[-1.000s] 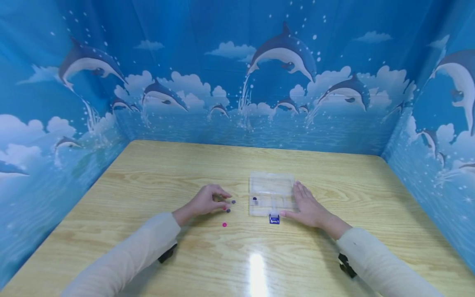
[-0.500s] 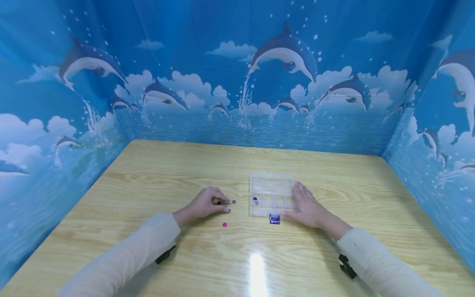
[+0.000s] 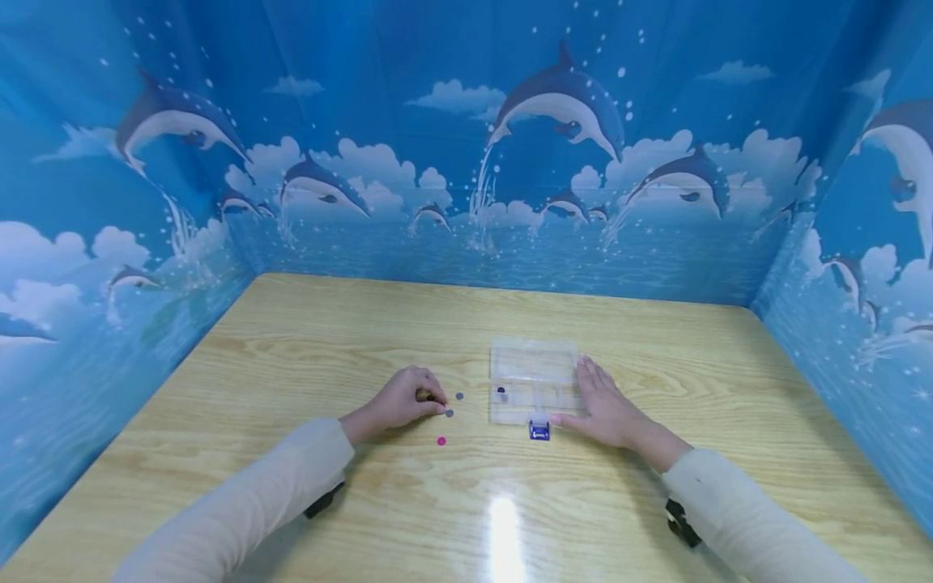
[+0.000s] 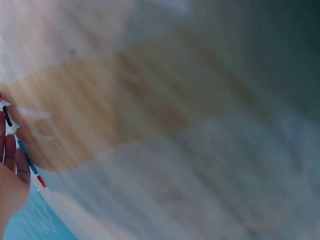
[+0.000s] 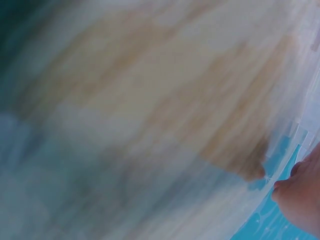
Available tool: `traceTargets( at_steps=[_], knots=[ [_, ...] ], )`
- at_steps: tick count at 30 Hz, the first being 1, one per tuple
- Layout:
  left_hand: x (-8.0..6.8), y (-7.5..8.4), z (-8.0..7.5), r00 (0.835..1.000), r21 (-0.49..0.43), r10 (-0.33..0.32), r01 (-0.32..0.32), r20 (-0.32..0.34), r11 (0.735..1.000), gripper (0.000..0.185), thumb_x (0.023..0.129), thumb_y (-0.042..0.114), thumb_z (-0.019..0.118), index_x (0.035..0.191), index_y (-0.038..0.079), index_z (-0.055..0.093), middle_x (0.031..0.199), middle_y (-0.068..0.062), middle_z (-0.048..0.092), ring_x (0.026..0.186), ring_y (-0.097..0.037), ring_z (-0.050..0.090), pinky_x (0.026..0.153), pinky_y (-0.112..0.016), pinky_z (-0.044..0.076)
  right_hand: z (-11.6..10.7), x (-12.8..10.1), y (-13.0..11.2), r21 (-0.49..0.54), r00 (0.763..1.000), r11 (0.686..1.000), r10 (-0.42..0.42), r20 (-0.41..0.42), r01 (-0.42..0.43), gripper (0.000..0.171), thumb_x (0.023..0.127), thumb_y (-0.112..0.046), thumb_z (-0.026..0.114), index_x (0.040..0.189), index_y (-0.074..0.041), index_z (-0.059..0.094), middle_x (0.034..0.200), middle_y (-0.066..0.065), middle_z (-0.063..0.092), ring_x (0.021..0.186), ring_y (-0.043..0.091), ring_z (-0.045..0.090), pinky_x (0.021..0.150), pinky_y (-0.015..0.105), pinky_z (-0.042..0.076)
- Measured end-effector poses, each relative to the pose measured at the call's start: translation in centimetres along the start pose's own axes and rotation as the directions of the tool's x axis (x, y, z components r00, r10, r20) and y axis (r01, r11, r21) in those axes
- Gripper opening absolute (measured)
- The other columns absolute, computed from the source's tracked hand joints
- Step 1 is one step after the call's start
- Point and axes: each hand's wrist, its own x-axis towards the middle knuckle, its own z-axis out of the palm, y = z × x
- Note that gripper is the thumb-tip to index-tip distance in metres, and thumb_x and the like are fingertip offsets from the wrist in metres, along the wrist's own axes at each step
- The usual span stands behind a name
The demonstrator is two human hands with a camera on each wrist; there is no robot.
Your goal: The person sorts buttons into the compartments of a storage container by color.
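Just left of the frame's centre, your left hand (image 3: 399, 401) rests on the wooden tabletop (image 3: 306, 356) with its fingers curled, pinching a small dark button (image 3: 430, 397). 2 grey buttons (image 3: 459, 396) lie just right of those fingers, and 1 pink button (image 3: 440, 440) sits lower. Your right hand (image 3: 603, 409) lies flat, fingers straight, touching the clear compartment box (image 3: 532, 380) right of centre. Both wrist views are blurred.
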Motion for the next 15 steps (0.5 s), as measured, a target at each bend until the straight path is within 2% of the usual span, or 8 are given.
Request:
traceTargets(
  at_steps=[6, 15],
  knots=[
    [0.02, 0.19, -0.04, 1.0, 0.017, -0.018, 0.018, -0.003, 1.0, 0.007, 0.074, 0.015, 0.075, 0.079, 0.012, 0.071, 0.082, 0.001, 0.068, 0.08, -0.011, 0.056, 0.079, -0.027, 0.042, 0.05, 0.03, 0.01, -0.007, 1.0, 1.0, 0.003, -0.005, -0.003, 0.101, 0.085, -0.058, 0.052, 0.142, 0.013, 0.008, 0.15, 0.031, 0.003, 0.14, 0.045, 0.006, 0.113, 0.054, 0.009],
    [0.07, 0.28, 0.02, 1.0, 0.037, -0.011, 0.011, -0.009, 0.999, 0.008, 0.074, 0.015, 0.075, 0.077, 0.012, 0.07, 0.08, 0.001, 0.068, 0.077, -0.009, 0.054, 0.077, -0.025, 0.04, 0.07, 0.02, 0.09, -0.001, 1.0, 1.0, 0.004, 0.003, -0.004, 0.102, 0.085, -0.059, 0.051, 0.142, 0.013, 0.007, 0.151, 0.031, 0.003, 0.14, 0.044, 0.004, 0.113, 0.054, 0.008]
  ],
)
